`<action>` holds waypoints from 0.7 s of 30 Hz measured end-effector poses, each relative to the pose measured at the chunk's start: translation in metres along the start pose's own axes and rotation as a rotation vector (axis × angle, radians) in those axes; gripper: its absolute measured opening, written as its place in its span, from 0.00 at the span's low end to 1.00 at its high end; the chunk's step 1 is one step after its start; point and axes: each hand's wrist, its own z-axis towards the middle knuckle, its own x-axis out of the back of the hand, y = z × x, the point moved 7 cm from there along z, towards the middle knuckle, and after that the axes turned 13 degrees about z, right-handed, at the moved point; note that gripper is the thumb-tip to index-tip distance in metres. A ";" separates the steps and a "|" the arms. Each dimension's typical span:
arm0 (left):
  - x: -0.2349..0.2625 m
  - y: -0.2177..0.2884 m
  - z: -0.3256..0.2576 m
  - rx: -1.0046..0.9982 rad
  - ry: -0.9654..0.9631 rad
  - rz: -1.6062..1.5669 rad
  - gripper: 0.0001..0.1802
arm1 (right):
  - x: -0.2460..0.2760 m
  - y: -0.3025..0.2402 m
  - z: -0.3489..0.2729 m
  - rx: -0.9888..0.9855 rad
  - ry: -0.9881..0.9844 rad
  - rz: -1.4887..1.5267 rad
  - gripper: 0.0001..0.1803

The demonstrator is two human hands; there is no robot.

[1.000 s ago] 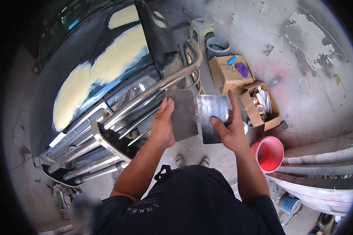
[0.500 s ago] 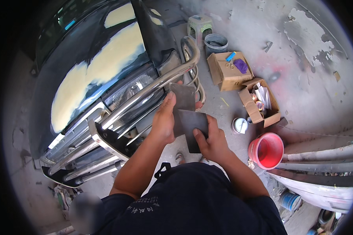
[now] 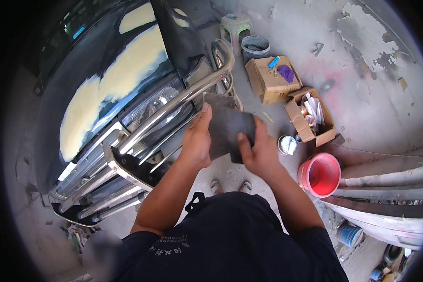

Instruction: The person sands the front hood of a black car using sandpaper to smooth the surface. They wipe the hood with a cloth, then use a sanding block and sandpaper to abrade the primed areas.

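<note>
My left hand (image 3: 197, 143) is closed on a brownish-grey flat rectangular plate (image 3: 219, 145), its thumb lying along the near side. A second, darker flat plate (image 3: 239, 126) overlaps the first one, with my right hand (image 3: 262, 151) gripping its right edge between thumb and fingers. Both pieces are thin and smooth-looking; whether they are spreaders or sheets I cannot tell. My right fingers are slightly smeared by motion. Beyond my left hand is a vehicle's chrome bull bar (image 3: 174, 103), and behind it a dark hood (image 3: 103, 44) with cream filler patches (image 3: 131, 58).
To the right are two cardboard boxes (image 3: 279, 95), one open and filled, a small can (image 3: 286, 145) and a red bucket (image 3: 320, 175). Farther off stand a grey bucket (image 3: 255, 54) and a plastic stool (image 3: 236, 29). Large curved panels (image 3: 385, 216) lie at the lower right.
My right hand and its dark plate have moved up, away from me, across the other plate. My left hand stays nearly in place.
</note>
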 end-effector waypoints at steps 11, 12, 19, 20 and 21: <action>-0.006 0.012 0.001 -0.082 0.078 0.029 0.28 | -0.014 0.005 -0.021 0.119 0.003 0.002 0.27; -0.005 0.013 0.000 -0.064 0.091 0.116 0.32 | -0.021 0.008 -0.029 0.049 -0.053 0.036 0.27; -0.009 0.007 0.000 -0.042 -0.006 0.103 0.33 | 0.003 0.005 -0.004 0.013 0.027 0.019 0.28; -0.008 0.010 0.002 -0.063 0.038 0.113 0.33 | -0.011 0.010 -0.020 0.016 -0.026 0.069 0.28; -0.009 0.010 0.000 -0.066 0.032 0.103 0.33 | -0.019 0.007 -0.031 0.000 -0.042 0.113 0.28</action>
